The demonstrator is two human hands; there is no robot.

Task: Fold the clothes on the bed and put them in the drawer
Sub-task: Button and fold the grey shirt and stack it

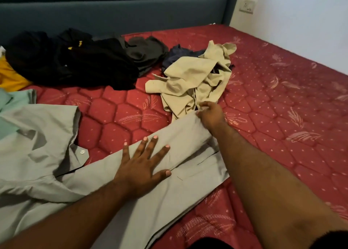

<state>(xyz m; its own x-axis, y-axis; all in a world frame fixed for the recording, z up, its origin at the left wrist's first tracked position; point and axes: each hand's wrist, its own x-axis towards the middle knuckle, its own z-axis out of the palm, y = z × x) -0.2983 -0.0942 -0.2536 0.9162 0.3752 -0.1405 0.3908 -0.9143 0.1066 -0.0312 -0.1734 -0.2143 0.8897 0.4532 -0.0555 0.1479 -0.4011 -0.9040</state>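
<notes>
Grey shirt (105, 188) spread on bed (282, 117), near edge. Left hand (143, 164) flat, fingers straight, pinning folded panel. Right hand (211, 115) grip pinched on far shirt edge. Keep your left palm down; draw edge taut, align before creasing.

One head-worn wide-angle view, looking forward and down

It looks from the person's head across the red mattress (282, 107) toward the blue headboard (113, 9), close over both forearms, with the white wall (301, 22) at far right; only this view is given
</notes>
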